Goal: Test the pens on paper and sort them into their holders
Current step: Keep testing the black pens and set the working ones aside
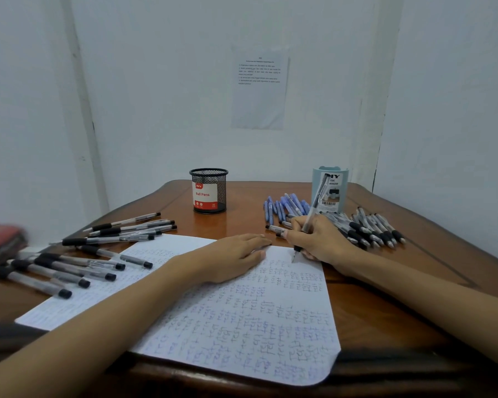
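In the head view I saw my right hand [318,239] with its fingers curled tight round a clear pen [314,208], thumb and forefinger pinching it low on the barrel, its tip touching the top sheet [242,326] just below those fingertips, near the sheet's far right corner. My left hand [236,255] lay flat on the same sheet, fingers straight and together, their tips just beside the right hand's knuckles. The sheet under both hands was covered with rows of small test marks, and a second sheet [69,305] stuck out from beneath it, left of my left wrist. Beyond the right fingers a bunch of blue pens [285,206] lay on the wooden table [385,297], with the pale blue holder [329,189] standing behind them; to the right of that hand was a heap of black-grip pens [371,229]. Beyond the left fingertips, well apart, stood the black mesh holder [209,191]. Far to the left of those fingers capped pens [78,259] lay scattered, some on the second sheet, and a blurred red object [0,242] sat at the edge. A printed notice [259,87] hung on the wall.
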`<state>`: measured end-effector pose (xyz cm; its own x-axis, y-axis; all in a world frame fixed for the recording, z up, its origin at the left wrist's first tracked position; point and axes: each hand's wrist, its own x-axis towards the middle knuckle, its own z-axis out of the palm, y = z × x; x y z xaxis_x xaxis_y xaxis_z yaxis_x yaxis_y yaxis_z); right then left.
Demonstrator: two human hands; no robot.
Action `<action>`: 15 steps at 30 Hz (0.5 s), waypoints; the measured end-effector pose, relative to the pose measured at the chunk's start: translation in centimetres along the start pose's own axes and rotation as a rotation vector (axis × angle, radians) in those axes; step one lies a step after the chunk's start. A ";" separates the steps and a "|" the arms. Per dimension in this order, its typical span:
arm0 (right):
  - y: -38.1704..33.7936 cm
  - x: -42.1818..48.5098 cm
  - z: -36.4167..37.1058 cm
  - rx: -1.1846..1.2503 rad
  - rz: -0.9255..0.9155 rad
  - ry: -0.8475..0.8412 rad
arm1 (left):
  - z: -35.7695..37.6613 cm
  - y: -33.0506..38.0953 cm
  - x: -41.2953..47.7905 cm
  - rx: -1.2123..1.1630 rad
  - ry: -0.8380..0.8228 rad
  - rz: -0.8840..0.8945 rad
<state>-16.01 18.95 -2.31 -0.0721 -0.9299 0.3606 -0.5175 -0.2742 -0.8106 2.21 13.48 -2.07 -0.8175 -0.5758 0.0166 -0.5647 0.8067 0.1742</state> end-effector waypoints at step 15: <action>0.0 -0.2 0.1 -0.052 -0.051 0.022 | 0.0 0.1 0.0 0.001 0.002 -0.009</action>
<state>-15.97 19.09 -2.42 -0.0628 -0.9092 0.4115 -0.5650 -0.3075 -0.7657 2.14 13.52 -2.09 -0.8122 -0.5832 0.0169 -0.5720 0.8017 0.1734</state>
